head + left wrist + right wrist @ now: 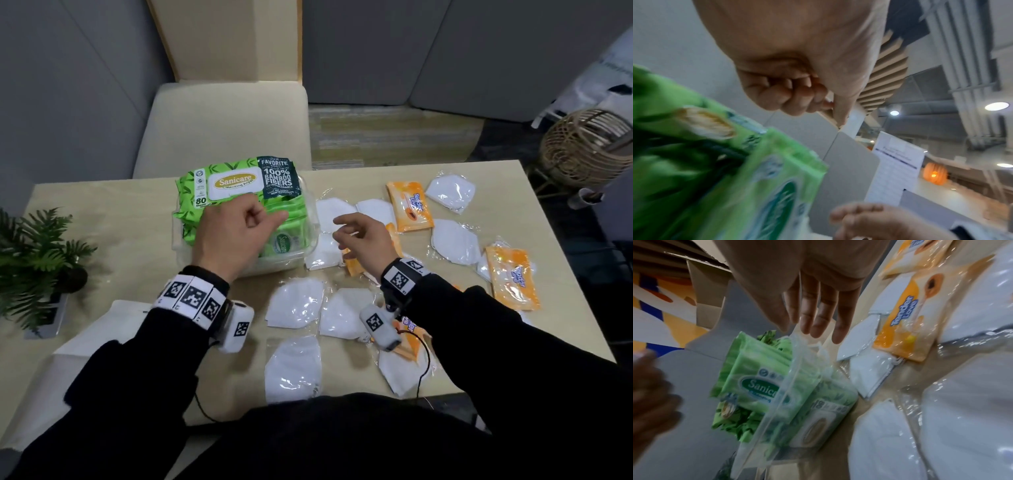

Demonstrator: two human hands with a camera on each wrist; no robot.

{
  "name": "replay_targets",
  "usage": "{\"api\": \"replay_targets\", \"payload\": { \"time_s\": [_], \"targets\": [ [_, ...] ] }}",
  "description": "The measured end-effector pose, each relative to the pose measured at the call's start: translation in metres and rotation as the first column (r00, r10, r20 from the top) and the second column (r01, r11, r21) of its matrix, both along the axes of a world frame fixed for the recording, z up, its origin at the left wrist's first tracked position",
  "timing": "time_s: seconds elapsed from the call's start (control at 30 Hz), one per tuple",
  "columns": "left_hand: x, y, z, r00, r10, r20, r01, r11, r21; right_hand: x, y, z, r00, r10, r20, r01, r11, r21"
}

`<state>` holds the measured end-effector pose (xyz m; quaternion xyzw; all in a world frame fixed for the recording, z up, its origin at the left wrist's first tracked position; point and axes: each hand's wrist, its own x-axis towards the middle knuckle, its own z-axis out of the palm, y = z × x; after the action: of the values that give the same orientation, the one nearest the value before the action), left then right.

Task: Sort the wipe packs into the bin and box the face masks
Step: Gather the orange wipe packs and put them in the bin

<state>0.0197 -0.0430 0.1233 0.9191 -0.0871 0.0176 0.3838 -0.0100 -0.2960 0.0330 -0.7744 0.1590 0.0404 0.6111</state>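
Observation:
A clear plastic bin [307, 205] at the table's back centre holds green Sanicare wipe packs [236, 181], piled above its rim [781, 402]. My left hand [239, 233] hovers over the packs with its fingers [789, 97] curled into the palm, holding nothing. My right hand [356, 233] hangs just right of the bin, fingers [818, 318] straight and empty, above a wrapped white face mask [325, 253]. Orange Tender Love wipe packs [411, 205] [512, 277] lie among several more wrapped masks [294, 303] [455, 241] on the table.
A flat white box [113, 329] lies at the near left, partly under my left forearm. A potted fern [37, 260] stands at the left edge. A beige chair [226, 126] is behind the table and a wicker basket [589, 147] off its far right corner.

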Motion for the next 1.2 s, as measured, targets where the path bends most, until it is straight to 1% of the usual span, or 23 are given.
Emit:
{"api": "replay_targets", "payload": {
  "time_s": [0.03, 0.1, 0.2, 0.27, 0.33, 0.37, 0.43, 0.53, 0.6, 0.73, 0.8, 0.87, 0.9, 1.0, 1.07, 1.1, 1.13, 1.2],
  "targets": [
    [0.000, -0.013, 0.007, 0.998, -0.054, 0.031, 0.056, 0.997, -0.059, -0.002, -0.008, -0.002, 1.000, -0.013, -0.013, 0.013, 1.000, -0.011],
    [0.003, -0.045, 0.017, 0.991, -0.124, 0.058, 0.131, 0.983, -0.129, -0.005, -0.024, -0.006, 0.999, -0.035, -0.039, 0.034, 0.999, -0.030],
    [0.005, -0.098, 0.010, 0.978, -0.208, 0.035, 0.210, 0.963, -0.171, -0.013, -0.051, -0.007, 0.995, -0.071, -0.069, 0.069, 0.997, -0.030],
    [0.005, -0.131, -0.008, 0.962, -0.274, -0.026, 0.266, 0.951, -0.159, -0.020, -0.072, -0.009, 0.990, -0.112, -0.089, 0.109, 0.993, -0.033],
    [0.003, -0.158, -0.034, 0.932, -0.339, -0.127, 0.321, 0.936, -0.145, -0.029, -0.096, -0.015, 0.979, -0.168, -0.114, 0.164, 0.985, -0.047],
    [0.003, -0.168, -0.050, 0.916, -0.363, -0.173, 0.346, 0.930, -0.121, -0.035, -0.109, -0.020, 0.971, -0.200, -0.130, 0.195, 0.979, -0.052],
    [0.002, -0.183, -0.079, 0.890, -0.389, -0.237, 0.397, 0.918, -0.014, -0.047, -0.134, -0.031, 0.950, -0.265, -0.167, 0.259, 0.964, -0.061],
    [0.005, -0.198, -0.115, 0.858, -0.364, -0.363, 0.441, 0.883, 0.158, -0.067, -0.169, -0.048, 0.908, -0.344, -0.237, 0.337, 0.939, -0.072],
    [0.010, -0.206, -0.132, 0.847, -0.322, -0.424, 0.446, 0.863, 0.237, -0.077, -0.187, -0.057, 0.877, -0.390, -0.281, 0.389, 0.919, -0.062],
    [0.021, -0.220, -0.148, 0.859, -0.281, -0.427, 0.432, 0.846, 0.313, -0.081, -0.209, -0.067, 0.847, -0.420, -0.326, 0.434, 0.900, -0.035],
    [0.026, -0.227, -0.153, 0.866, -0.274, -0.418, 0.429, 0.837, 0.339, -0.077, -0.216, -0.073, 0.848, -0.412, -0.332, 0.415, 0.907, -0.067],
    [0.028, -0.233, -0.160, 0.867, -0.257, -0.427, 0.427, 0.824, 0.373, -0.071, -0.223, -0.079, 0.864, -0.378, -0.333, 0.349, 0.926, -0.147],
    [0.029, -0.236, -0.164, 0.866, -0.246, -0.436, 0.430, 0.812, 0.396, -0.069, -0.227, -0.081, 0.875, -0.347, -0.338, 0.304, 0.937, -0.174],
    [0.026, -0.240, -0.175, 0.872, -0.226, -0.434, 0.437, 0.757, 0.486, -0.062, -0.235, -0.085, 0.910, -0.226, -0.347, 0.170, 0.968, -0.185],
    [0.026, -0.244, -0.179, 0.892, -0.181, -0.415, 0.409, 0.713, 0.569, -0.053, -0.241, -0.086, 0.916, -0.227, -0.331, 0.171, 0.967, -0.190],
    [0.027, -0.245, -0.179, 0.893, -0.149, -0.425, 0.398, 0.704, 0.588, -0.046, -0.243, -0.087, 0.917, -0.245, -0.315, 0.187, 0.961, -0.203],
    [0.028, -0.246, -0.180, 0.885, -0.118, -0.450, 0.391, 0.712, 0.583, -0.038, -0.244, -0.087, 0.919, -0.260, -0.297, 0.197, 0.954, -0.225],
    [0.030, -0.246, -0.181, 0.855, -0.081, -0.513, 0.372, 0.784, 0.497, -0.019, -0.244, -0.085, 0.925, -0.272, -0.265, 0.204, 0.944, -0.258]
  ]
}}
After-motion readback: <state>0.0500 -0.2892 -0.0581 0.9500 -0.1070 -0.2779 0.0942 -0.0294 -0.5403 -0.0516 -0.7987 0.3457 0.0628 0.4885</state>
